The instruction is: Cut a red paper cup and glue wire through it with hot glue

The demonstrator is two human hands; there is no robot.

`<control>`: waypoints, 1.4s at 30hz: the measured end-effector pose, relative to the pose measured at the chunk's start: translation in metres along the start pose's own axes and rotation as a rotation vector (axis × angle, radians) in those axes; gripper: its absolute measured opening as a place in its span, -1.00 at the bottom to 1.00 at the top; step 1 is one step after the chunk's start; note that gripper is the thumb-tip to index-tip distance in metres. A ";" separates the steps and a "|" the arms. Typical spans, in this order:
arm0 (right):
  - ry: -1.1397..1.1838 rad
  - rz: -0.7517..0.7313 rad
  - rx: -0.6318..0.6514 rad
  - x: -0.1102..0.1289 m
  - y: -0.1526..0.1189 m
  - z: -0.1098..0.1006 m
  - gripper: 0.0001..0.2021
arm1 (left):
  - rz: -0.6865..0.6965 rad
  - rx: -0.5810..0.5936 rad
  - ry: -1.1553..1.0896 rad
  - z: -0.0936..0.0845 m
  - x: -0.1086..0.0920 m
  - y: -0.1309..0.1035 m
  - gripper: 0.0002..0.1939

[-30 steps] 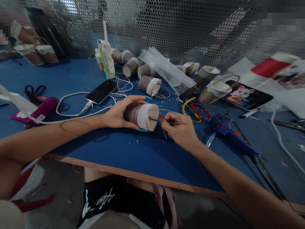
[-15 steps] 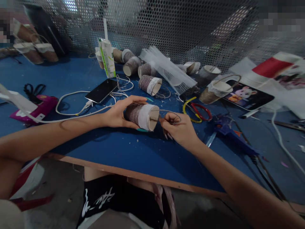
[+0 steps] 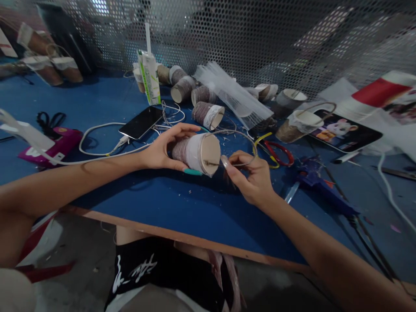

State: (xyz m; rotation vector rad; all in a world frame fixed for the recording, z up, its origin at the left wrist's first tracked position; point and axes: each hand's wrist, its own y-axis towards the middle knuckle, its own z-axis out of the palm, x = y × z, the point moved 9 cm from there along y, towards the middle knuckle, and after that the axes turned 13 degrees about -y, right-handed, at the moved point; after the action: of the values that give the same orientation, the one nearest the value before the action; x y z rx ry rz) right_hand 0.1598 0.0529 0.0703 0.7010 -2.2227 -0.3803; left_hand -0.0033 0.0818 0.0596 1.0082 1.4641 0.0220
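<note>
My left hand (image 3: 165, 151) is wrapped round a paper cup (image 3: 191, 154) bound in mauve twine, with a white band at its rim. The cup lies tilted on its side, its open mouth turned towards my right hand (image 3: 248, 175). A thin, stiff brown cord (image 3: 242, 133) loops from the cup's rim over to my right hand, where thumb and fingers pinch it close to the mouth. One dark end of the cord shows inside the cup. Just behind lies another twine-wrapped cup (image 3: 208, 115) on its side.
A blue glue gun (image 3: 325, 186) and red-and-yellow-handled scissors (image 3: 276, 151) lie to the right. A phone (image 3: 141, 122) with white cables is at the left. Behind are a drink carton (image 3: 149, 80), clear glue sticks (image 3: 235, 93), several wrapped cups and a lit tablet (image 3: 346, 130).
The cup's mouth has turned more towards me. My right hand has shifted slightly right, and the cord's loop now arches wider and higher between the cup and my fingers.
</note>
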 end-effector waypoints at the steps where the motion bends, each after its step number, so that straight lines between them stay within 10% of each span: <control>1: -0.031 -0.032 -0.006 0.004 0.000 -0.001 -0.77 | -0.003 0.014 -0.010 0.001 0.000 0.000 -0.15; 11: -0.243 -0.234 -0.046 0.026 -0.008 0.000 -0.71 | 0.014 0.063 -0.035 0.007 -0.006 0.002 -0.14; 30: -0.031 -0.137 0.086 0.017 -0.003 0.010 -0.63 | 0.043 0.057 0.008 0.005 -0.008 0.001 -0.14; 42: 0.075 -0.055 0.098 -0.012 0.003 0.008 -0.62 | -0.091 -0.171 -0.229 -0.016 0.029 0.003 -0.27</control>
State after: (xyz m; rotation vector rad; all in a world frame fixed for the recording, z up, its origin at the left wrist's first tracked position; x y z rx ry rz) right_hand 0.1591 0.0633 0.0595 0.8169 -2.1662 -0.2693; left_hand -0.0098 0.1089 0.0417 0.7774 1.2737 -0.0324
